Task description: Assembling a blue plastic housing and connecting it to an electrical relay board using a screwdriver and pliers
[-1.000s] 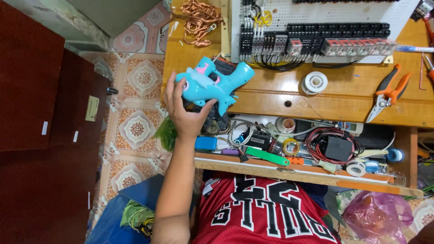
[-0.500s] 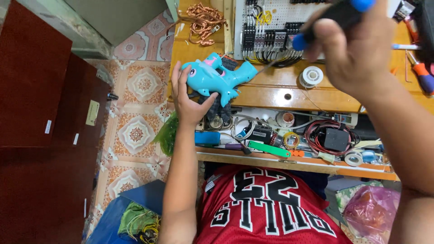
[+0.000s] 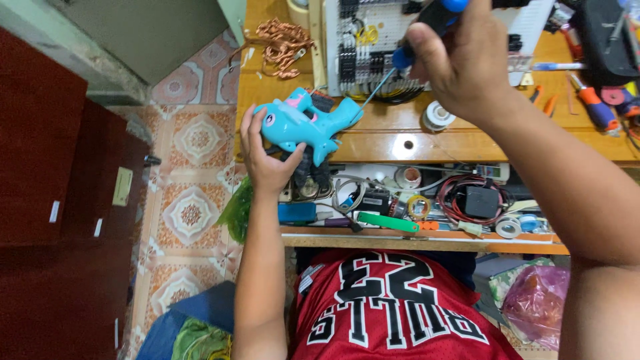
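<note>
Now your left hand (image 3: 267,160) grips the blue toy gun (image 3: 303,123) at the wooden bench's (image 3: 373,143) front edge, above the cluttered drawer (image 3: 427,200), while your right hand (image 3: 467,60), absent a second ago, has arrived clenched on a blue-handled screwdriver (image 3: 400,63) whose tip meets the toy's rear.

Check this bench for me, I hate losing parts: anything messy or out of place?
The open drawer under the desktop is a jumble of wires, tape rolls and tools. Loose copper wire lies tangled at the desk's far edge. The toy itself looks intact.
</note>
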